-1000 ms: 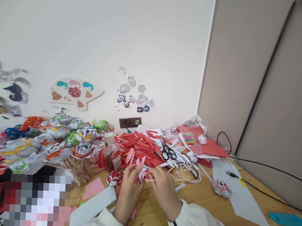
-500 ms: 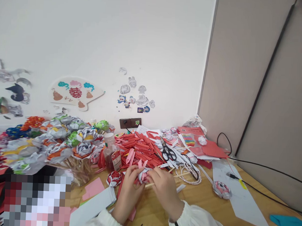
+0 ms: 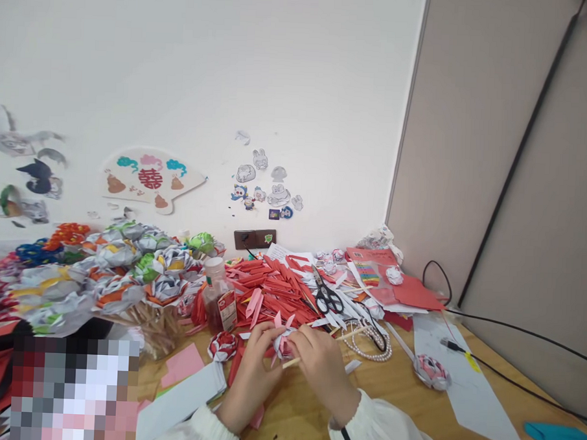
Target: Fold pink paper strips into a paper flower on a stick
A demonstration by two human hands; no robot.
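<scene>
Between my two hands is a pink and white paper flower point(image 3: 283, 345), with loose pink strips standing up from its far side. My left hand point(image 3: 257, 361) grips the flower from the left with fingers and thumb. From the right, my right hand point(image 3: 319, 360) pinches its edge, and a thin wooden stick point(image 3: 291, 362) pokes out by the fingers; where the stick joins is hidden. Just left of my left hand lies a red and white paper flower point(image 3: 222, 346). Beyond my hands spreads a pile of folded red paper strips point(image 3: 275, 290).
Black scissors point(image 3: 328, 298) lie on the pile's right side. Near it stand a jar of reddish liquid point(image 3: 217, 298) and a bead string point(image 3: 378, 355). Many finished paper flowers point(image 3: 121, 258) crowd the left. A pink-white flower point(image 3: 431, 371) and cable point(image 3: 500, 381) lie right.
The view has shifted slightly. Both hands keep hold of the pink and white flower, and the fingers have moved only a little around it.
</scene>
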